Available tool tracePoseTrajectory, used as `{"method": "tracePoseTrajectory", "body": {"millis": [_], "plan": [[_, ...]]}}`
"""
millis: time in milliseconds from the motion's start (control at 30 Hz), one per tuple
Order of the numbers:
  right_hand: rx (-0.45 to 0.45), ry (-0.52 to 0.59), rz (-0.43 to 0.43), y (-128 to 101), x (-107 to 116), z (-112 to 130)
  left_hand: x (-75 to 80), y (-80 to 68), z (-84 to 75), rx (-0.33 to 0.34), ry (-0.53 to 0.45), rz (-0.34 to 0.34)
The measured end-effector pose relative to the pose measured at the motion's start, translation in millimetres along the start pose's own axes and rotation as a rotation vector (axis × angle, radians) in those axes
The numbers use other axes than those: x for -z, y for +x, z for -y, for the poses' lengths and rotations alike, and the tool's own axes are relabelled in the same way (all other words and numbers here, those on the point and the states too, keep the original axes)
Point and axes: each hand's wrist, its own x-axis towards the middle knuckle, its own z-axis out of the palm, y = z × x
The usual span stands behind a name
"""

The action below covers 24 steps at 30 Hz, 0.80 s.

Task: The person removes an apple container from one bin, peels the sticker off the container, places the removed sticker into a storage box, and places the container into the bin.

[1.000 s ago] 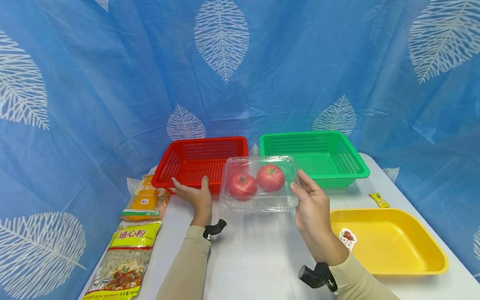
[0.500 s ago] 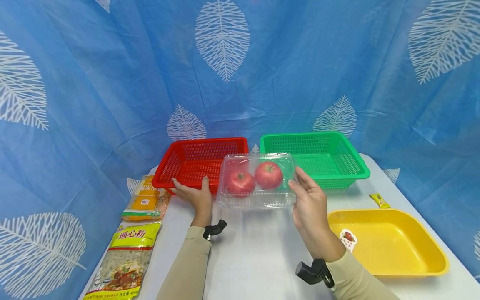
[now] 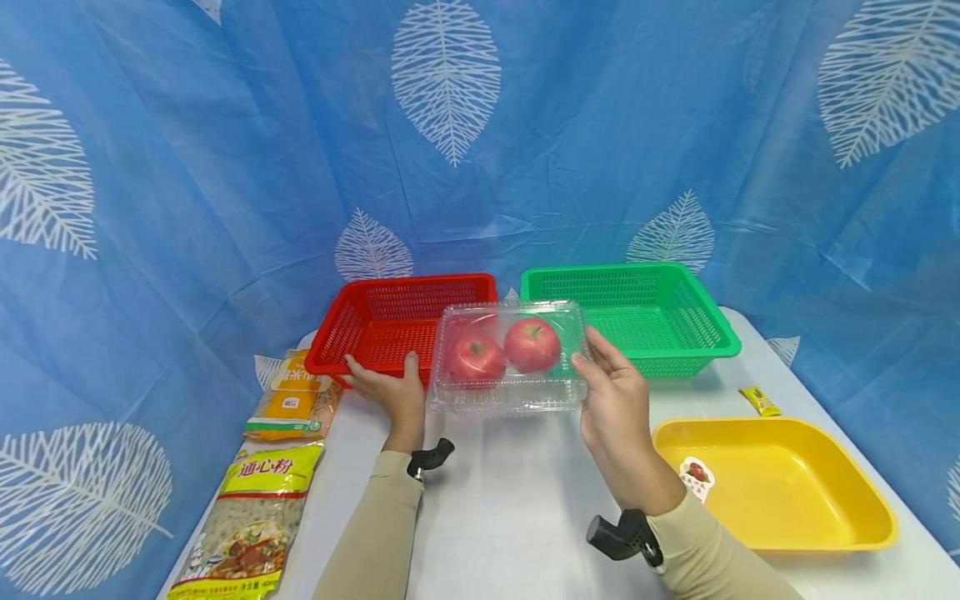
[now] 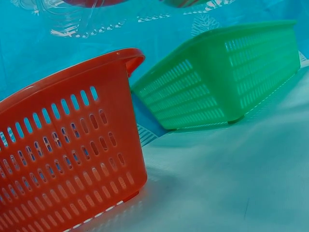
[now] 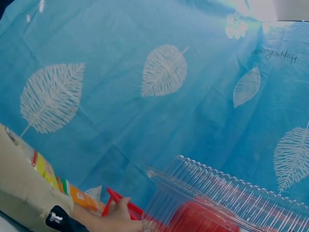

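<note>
Right hand (image 3: 611, 408): gripping the right end of the clear plastic clamshell box (image 3: 507, 358) holding two red apples (image 3: 532, 344), lifted over the bench (image 3: 510, 500)
Left hand (image 3: 390, 390): holding the near rim of the red perforated plastic basket (image 3: 375, 329)
Box position: long axis running left-right, hanging just right of the red basket, in front of the green perforated plastic basket (image 3: 660, 321)
Writing: yellow-topped pasta packet (image 3: 255, 521) reading "通心粉"

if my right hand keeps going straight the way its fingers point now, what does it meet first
Probably the green basket. The right hand holds the clear box of apples and points up and away toward the basket's front rim, though depth is uncertain.
</note>
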Motion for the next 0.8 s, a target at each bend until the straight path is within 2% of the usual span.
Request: {"method": "tracePoseTrajectory", "body": {"millis": [433, 800], "plan": [[0.000, -0.014, 0.009, 4.7, -3.4, -0.3, 0.5, 0.8, 2.6, -0.017, 0.007, 0.000], [0.008, -0.025, 0.011, 9.6, -7.3, -0.4, 1.8, -0.7, -1.0, -0.001, -0.001, 0.001]]}}
